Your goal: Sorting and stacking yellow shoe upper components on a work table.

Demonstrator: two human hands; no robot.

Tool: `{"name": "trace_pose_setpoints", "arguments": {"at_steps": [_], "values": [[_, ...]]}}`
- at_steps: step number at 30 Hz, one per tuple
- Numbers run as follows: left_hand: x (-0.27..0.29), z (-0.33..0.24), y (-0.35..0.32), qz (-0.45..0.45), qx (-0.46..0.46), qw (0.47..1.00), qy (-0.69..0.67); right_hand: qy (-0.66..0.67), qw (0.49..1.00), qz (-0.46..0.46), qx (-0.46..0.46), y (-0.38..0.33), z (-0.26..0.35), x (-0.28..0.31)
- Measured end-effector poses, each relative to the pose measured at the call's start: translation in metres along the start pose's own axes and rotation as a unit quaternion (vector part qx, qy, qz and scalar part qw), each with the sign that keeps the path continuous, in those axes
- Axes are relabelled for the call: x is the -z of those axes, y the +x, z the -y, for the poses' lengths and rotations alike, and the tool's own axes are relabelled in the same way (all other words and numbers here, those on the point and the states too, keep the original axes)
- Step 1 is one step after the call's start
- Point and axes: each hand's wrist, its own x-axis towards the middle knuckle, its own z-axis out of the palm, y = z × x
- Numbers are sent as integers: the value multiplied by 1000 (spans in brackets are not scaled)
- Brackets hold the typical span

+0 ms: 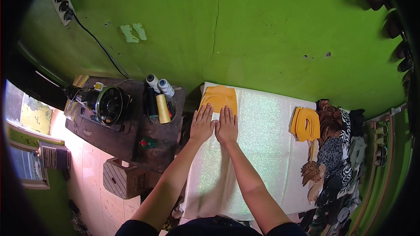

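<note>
My left hand (202,124) lies flat with its fingers stretched forward. Beside it, my right hand (226,126) is laid down the same way, the two thumbs close together. Under and beyond my fingertips are orange-yellow cut pieces (220,95) with rounded edges, partly covered by the hands. They rest at the far left corner of a shimmering white cloth (267,148) spread over the table. Neither hand grips anything.
More yellow curved pieces (306,124) lie on the table's right side, by heaped patterned fabric scraps (330,153). Left stands a dark bench (116,142) with a machine (113,105) and thread cones (163,109). A crate (124,179) sits below; a green wall (262,30) rises behind.
</note>
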Motion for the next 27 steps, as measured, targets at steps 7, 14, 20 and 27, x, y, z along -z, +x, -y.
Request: {"name": "trace_pose_setpoints", "arguments": {"at_steps": [7, 14, 20, 27], "values": [[6, -7, 2, 20, 12, 1000, 3, 17, 1000, 19, -5, 1, -2, 3], [29, -72, 3, -40, -14, 999, 12, 71, 992, -83, 64, -18, -37, 34], [7, -160, 6, -120, -80, 988, -54, 46, 992, -109, 42, -48, -113, 71], [-7, -278, 37, -46, -108, 982, -150, 22, 976, -214, -26, -79, -221, 130]]}}
